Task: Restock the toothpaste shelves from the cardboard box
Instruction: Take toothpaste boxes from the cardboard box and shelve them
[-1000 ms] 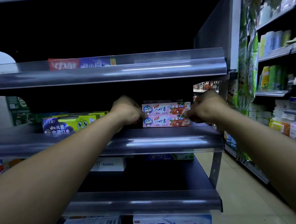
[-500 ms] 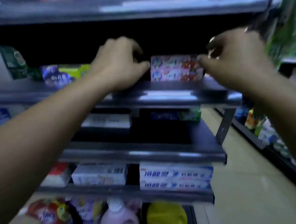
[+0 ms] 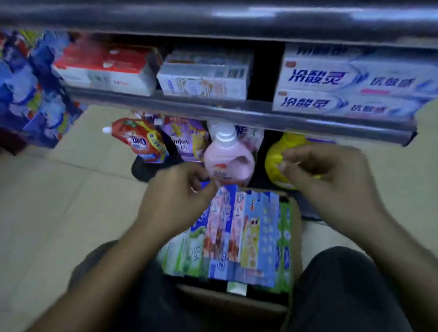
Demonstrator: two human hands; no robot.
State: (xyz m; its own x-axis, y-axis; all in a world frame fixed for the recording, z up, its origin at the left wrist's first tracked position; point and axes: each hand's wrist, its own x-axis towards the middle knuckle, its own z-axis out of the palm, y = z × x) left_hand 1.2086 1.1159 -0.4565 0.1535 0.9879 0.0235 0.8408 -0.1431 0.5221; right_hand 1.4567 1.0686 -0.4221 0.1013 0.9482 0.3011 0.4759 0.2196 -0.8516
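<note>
Now a carton is to be picked from the box (image 3: 294,214), set at 6 o'clock in the view.
Both hands are held loosely curled and empty, the left hand (image 3: 175,202) at the box's 11 o'clock, the right hand (image 3: 334,182) at its 1 o'clock. One end should be pinched and drawn out lengthwise, so neighbours are not dragged. The cartons (image 3: 242,237) are packed side by side, green, pink, yellow, blue; print is blurred.

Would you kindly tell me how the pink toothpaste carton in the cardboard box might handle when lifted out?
The pink toothpaste carton looks like a long, thin card pack: probably light, fairly stiff, yet dentable if squeezed. Packed tight among neighbouring cartons in the cardboard box, it may drag on them coming out.
</note>
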